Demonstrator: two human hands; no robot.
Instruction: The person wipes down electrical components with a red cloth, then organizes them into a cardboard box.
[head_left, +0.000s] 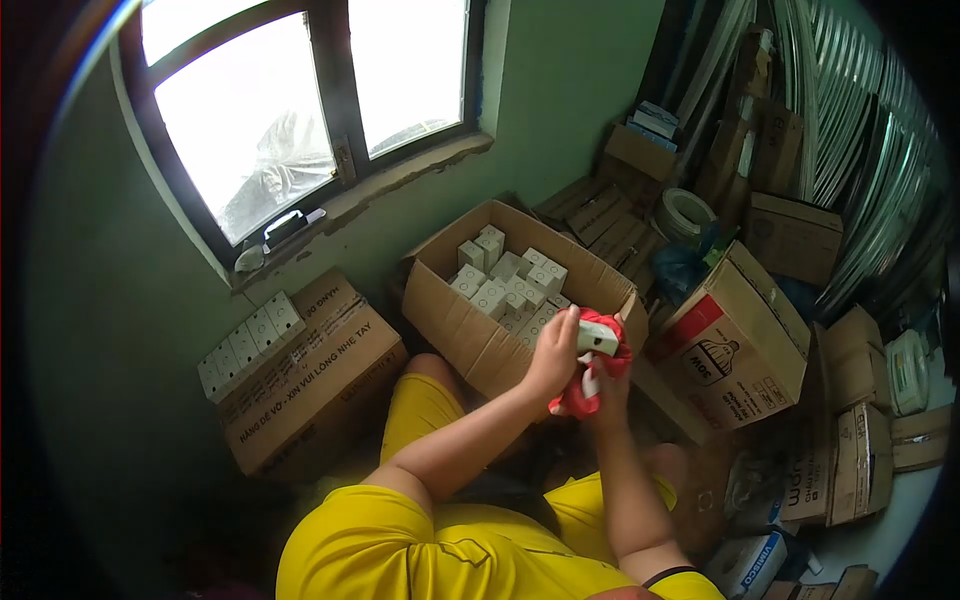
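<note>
In the cluttered room, at centre frame, the left hand (553,352) and right hand (606,388) clasp a white box (597,340) in a red cloth (578,398); loosely wrapped, it could slip out.

The red cloth (578,400) covers most of the right hand (609,385), so its fingers barely show. The small white box (597,340) between the fingers is half wrapped, and its near end lies under the left hand (553,355). Beyond the fingers, print on the white boxes (505,285) in the open carton (470,335) is too small to read, and the carton's wall hides what may be lower layers.
</note>
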